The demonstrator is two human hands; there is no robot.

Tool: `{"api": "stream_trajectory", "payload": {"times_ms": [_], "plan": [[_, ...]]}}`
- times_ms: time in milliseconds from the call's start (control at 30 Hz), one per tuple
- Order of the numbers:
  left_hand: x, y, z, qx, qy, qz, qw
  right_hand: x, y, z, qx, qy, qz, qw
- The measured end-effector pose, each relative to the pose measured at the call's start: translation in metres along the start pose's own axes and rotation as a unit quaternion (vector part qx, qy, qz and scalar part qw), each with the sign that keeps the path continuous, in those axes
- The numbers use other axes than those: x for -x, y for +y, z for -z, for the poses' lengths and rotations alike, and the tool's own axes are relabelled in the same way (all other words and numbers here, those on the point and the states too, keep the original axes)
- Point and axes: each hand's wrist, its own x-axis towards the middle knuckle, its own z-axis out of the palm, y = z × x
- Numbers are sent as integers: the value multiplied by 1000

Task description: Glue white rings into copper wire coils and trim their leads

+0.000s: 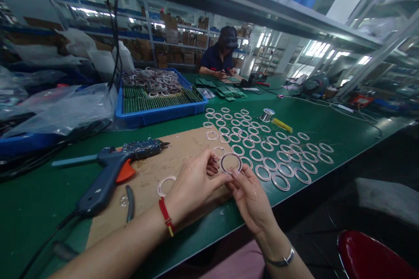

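Between my two hands, above the cardboard's right edge, a thin wire coil ring is held up with its opening facing me. My left hand pinches its left and lower side between thumb and fingers. At its lower right edge, my right hand closes thumb and fingertips on the same ring. Another ring lies on the cardboard, partly behind my left hand. Many similar rings lie spread over the green table to the right of my hands.
A glue gun and dark-handled pliers lie at left. Behind them a blue tray holds green boards and piled rings. A solder spool sits beyond the loose rings. Across the table a person works near stacked green boards.
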Motion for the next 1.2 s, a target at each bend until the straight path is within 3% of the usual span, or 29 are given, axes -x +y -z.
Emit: {"api": "stream_trajectory", "payload": {"times_ms": [167,333,500,600,667,733,833,900,967,1033,1200], "plan": [[4,5,-3,-16,13,6,1000,5,9,-3,36,-35,27,998],[1,4,3,-37,-12,9,999,9,9,1,112,-14,62,992],[-12,-6,33,-147,88,-6,985,6,-1,19,181,0,74,981],[-13,-2,59,-168,109,-46,979,-6,-7,36,264,10,77,961],[-11,1,74,-195,125,-52,971,-15,-10,48,327,22,92,940],[-8,-1,84,-258,131,-36,956,-21,-13,57,416,29,113,902],[-2,-13,93,-368,103,21,924,-23,-19,67,568,46,183,801],[2,-21,97,-397,74,66,913,-18,-24,69,628,76,280,722],[7,-27,100,-379,52,100,919,-10,-26,69,633,89,385,666],[12,-29,103,-327,47,114,937,-2,-25,66,610,66,451,648],[21,-31,109,-219,94,73,968,7,-14,58,546,-13,477,689]]}}
